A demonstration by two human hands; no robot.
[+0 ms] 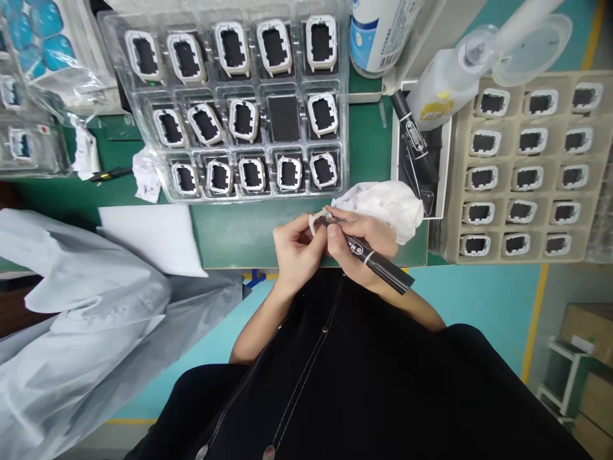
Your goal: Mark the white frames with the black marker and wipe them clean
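At the green table's (234, 236) near edge, the left hand (297, 252) is pinching a white frame (313, 223) while the right hand (354, 246) is gripping a black marker (385, 269), seemingly working its tip at the frame; this is calling for steady, light guiding, I'd judge.

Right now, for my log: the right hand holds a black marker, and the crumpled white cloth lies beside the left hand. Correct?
Wrong side: the head view shows the white cloth beside the right hand, which does hold the black marker.
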